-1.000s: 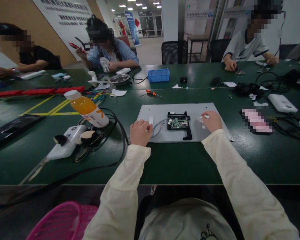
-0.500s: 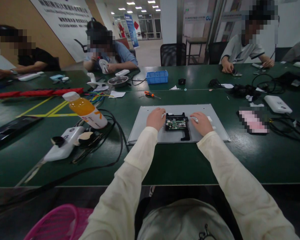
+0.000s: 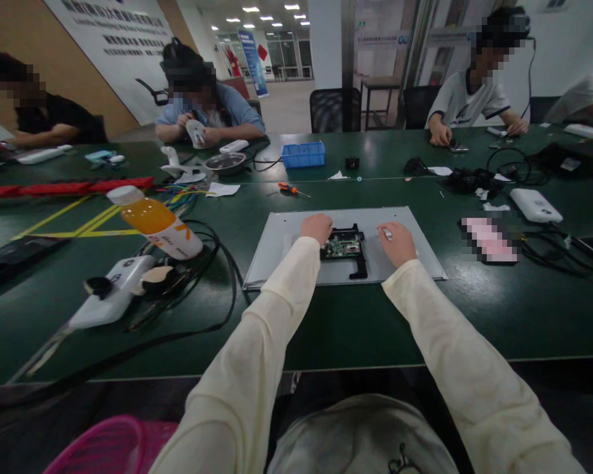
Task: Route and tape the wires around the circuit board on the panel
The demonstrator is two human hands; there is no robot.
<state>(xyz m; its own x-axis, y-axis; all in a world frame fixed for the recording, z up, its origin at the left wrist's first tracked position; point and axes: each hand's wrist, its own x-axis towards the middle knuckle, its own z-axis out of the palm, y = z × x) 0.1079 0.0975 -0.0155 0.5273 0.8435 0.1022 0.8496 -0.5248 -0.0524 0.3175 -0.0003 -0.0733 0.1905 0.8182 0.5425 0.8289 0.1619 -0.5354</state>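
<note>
A green circuit board sits in a black plastic frame on a flat grey panel. My left hand is at the left side of the frame, over its upper left corner. Its fingers are curled together, and whatever lies between them is hidden. To the right of the frame, just above the panel, my right hand is closed around a small silvery-white object, too small to identify.
An orange-drink bottle leans near a white device and black cables on the left. Beyond the panel lie an orange-black screwdriver and a blue basket. A pink phone lies right. Several people sit across the table.
My left hand has moved right, over the board's left part. My right hand stays right of the frame with the small object. The whole view has shifted slightly.
</note>
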